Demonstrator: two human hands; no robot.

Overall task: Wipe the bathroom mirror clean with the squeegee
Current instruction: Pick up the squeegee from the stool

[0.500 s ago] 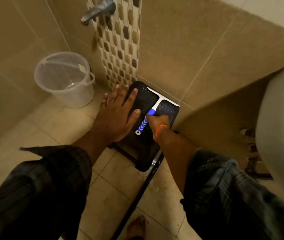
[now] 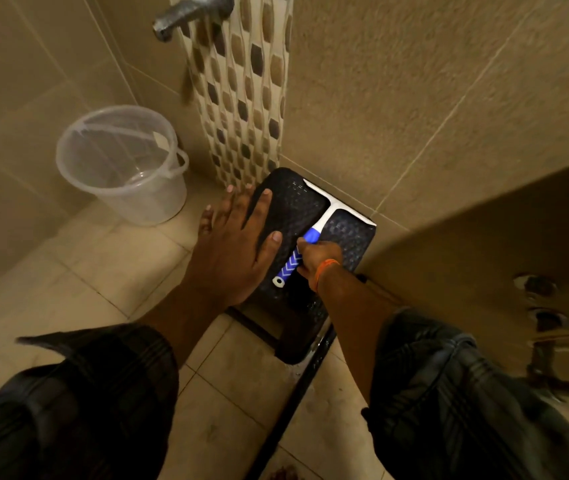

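Half a second ago the right hand (image 2: pixel 317 259) sat just below the blue neck of the squeegee (image 2: pixel 314 237); now it is further down the handle, its thumb reaching the blue part. The left hand (image 2: pixel 238 247) has slid a little to the left on the black stool (image 2: pixel 310 209), its outer fingers now past the stool's edge

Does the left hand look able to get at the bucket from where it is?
Probably yes. The left hand lies open and flat on the black stool, holding nothing, and the floor between it and the clear bucket shows nothing in the way.
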